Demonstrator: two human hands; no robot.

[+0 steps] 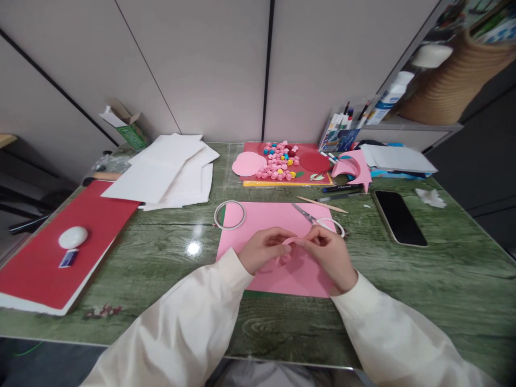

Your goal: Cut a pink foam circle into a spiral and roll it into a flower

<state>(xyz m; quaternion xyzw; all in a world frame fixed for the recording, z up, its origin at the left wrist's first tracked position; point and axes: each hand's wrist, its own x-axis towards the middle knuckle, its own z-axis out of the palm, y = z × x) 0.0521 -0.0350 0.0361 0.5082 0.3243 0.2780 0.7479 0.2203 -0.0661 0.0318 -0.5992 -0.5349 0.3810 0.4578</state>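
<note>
Between my two hands is a curled strip of pink paper [296, 240], held above a flat pink sheet [266, 215]. My left hand [264, 248] pinches one end of the strip, and my right hand [328, 252] pinches it on the other side. Part of the strip is hidden by my fingers. Scissors with white handles [308, 215] lie just beyond my right hand, partly on the sheet. At the sheet's far left corner rests a roll of tape [229, 215]. A thin wooden stick [322, 204] lies behind the scissors.
Pink, blue and yellow paper balls [278, 161] lie on red sheets at the back. White papers [161, 172] and a red board [40, 252] with a white oval object [73, 237] are to the left. A phone [399, 217] and pink cut paper [360, 169] are to the right.
</note>
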